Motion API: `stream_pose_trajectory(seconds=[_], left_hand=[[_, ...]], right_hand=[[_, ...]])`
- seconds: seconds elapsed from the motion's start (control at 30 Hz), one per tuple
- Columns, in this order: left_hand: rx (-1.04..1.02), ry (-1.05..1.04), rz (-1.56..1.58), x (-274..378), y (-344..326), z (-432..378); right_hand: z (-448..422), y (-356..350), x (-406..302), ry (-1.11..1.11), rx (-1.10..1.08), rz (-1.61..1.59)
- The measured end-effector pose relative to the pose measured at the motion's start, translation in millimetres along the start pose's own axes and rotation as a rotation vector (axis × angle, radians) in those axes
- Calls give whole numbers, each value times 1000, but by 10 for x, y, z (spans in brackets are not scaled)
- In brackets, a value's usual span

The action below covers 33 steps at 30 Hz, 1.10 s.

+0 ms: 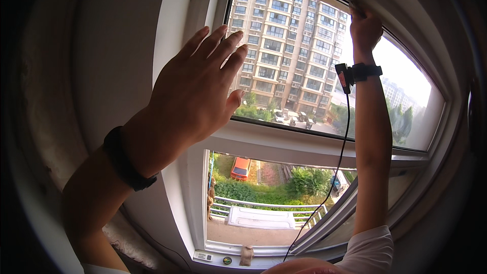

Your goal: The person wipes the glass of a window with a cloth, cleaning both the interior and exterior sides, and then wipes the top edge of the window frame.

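Observation:
My left hand (190, 87) is raised in front of the left side of the white window frame (179, 64), back towards me. Its fingers are spread and hold nothing; whether the fingertips touch the frame or glass I cannot tell. My right hand (366, 30) reaches high to the top edge of the upper window pane (293, 57), closed around a small dark object (356, 5). That object is blurred and mostly hidden by the fingers. A black strap (129, 160) circles my left wrist. Another wrist strap (367, 73) on the right carries a small device with a cable.
The black cable (336, 171) hangs across the lower window opening (266, 198). On the sill (262, 262) lie a brown cloth-like piece (246, 255), a small round item (227, 260) and a white labelled item (203, 255). Outside, a white railing (266, 202) borders a ledge.

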<state>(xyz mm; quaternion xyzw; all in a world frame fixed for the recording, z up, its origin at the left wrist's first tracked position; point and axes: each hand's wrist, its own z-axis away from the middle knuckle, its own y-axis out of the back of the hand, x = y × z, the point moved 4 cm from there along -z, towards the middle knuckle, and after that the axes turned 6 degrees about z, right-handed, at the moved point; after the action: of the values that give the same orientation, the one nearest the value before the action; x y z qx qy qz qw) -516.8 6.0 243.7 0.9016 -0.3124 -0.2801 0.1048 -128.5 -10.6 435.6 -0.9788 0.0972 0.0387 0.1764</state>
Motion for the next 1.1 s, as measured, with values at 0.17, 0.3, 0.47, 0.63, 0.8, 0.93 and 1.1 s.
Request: stream_pose_trajectory(seconds=[0.17, 0.3, 0.47, 0.63, 0.8, 0.93, 1.1], left_hand=[[56, 28, -19, -63, 180, 30], [25, 5, 3, -151, 380, 11], [-15, -28, 24, 2, 573, -22], [-1, -96, -99, 243, 438, -28], [-109, -145, -159, 496, 243, 116], [-167, -102, -69, 600, 191, 143], [-231, -86, -214, 336, 52, 367]], right_hand=[[-19, 45, -454, 7, -26, -138], [-188, 140, -1132, 22, -33, -113], [-412, 227, -1480, 6, -69, -198], [-381, 233, -1631, 54, -25, -152], [-356, 178, -1975, 205, 62, -306], [-499, -235, -1901, 273, -119, -541], [-382, -35, -2242, 375, -251, -442]])
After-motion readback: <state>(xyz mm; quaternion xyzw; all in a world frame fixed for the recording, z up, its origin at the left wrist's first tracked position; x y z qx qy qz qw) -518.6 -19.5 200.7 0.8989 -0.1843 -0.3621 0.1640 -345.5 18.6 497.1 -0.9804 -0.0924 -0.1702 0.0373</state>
